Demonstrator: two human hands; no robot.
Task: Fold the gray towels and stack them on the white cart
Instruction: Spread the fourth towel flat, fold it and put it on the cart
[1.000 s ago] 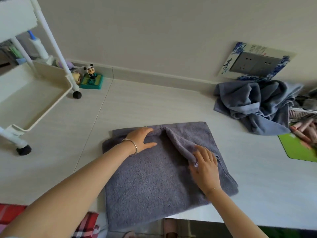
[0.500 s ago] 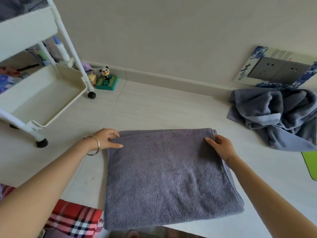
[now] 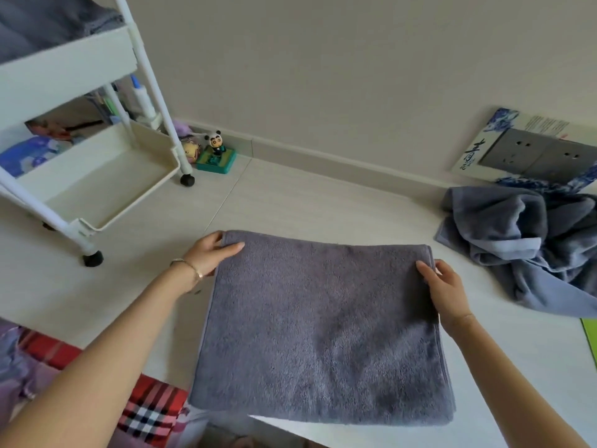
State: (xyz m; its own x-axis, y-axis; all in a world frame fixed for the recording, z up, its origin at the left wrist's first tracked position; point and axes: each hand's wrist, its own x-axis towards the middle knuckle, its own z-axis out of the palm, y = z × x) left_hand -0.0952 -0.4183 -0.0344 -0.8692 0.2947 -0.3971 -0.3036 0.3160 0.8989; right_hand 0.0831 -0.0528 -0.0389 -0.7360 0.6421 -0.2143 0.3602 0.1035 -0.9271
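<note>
A folded gray towel [image 3: 323, 331] lies flat in front of me, its near edge hanging over the surface's front edge. My left hand [image 3: 211, 253] grips its far left corner, thumb on top and fingers under the edge. My right hand [image 3: 444, 287] grips the far right side the same way. The white cart [image 3: 97, 176] stands at the left; its lower tray holds nothing, and gray towels [image 3: 48, 24] lie on its top shelf. A crumpled gray-blue towel [image 3: 529, 247] lies at the right.
A panda figurine on a green base [image 3: 215, 154] stands by the cart's wheel against the wall. A wall socket panel [image 3: 536, 150] sits above the crumpled towel. A green mat edge [image 3: 589, 337] shows at far right. Red plaid cloth [image 3: 145, 412] lies at the bottom left.
Both hands went from smoothing the towel's middle to gripping its two far corners. The towel now lies smooth, and the view has tilted up to show the cart's top shelf.
</note>
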